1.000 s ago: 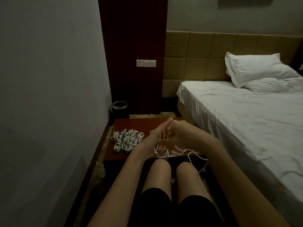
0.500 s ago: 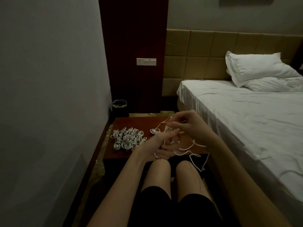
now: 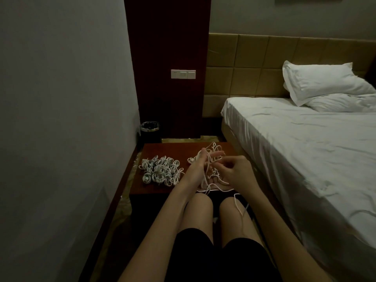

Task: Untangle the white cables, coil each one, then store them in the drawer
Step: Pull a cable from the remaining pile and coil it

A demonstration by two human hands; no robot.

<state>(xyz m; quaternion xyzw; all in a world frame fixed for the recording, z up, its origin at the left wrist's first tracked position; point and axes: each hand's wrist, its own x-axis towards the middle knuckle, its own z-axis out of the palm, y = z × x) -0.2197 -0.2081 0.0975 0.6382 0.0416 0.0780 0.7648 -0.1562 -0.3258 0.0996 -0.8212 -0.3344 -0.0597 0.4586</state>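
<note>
A tangle of white cables lies on the right part of the dark red nightstand. My left hand is raised over it with fingers held straight, and strands of one white cable are looped over them. My right hand is just to its right and pinches that cable between thumb and fingertips. The cable's loose end trails off the front edge across my right knee. A pile of several coiled white cables sits on the left half of the nightstand. No drawer shows.
A grey wall runs close along the left. A small black bin stands behind the nightstand beside a dark wood panel with switches. A bed with white sheets and a pillow borders the right side.
My left hand has straightened its fingers and lifted with cable strands over them. My right hand dropped from above the left hand to its right side, still pinching the cable.
</note>
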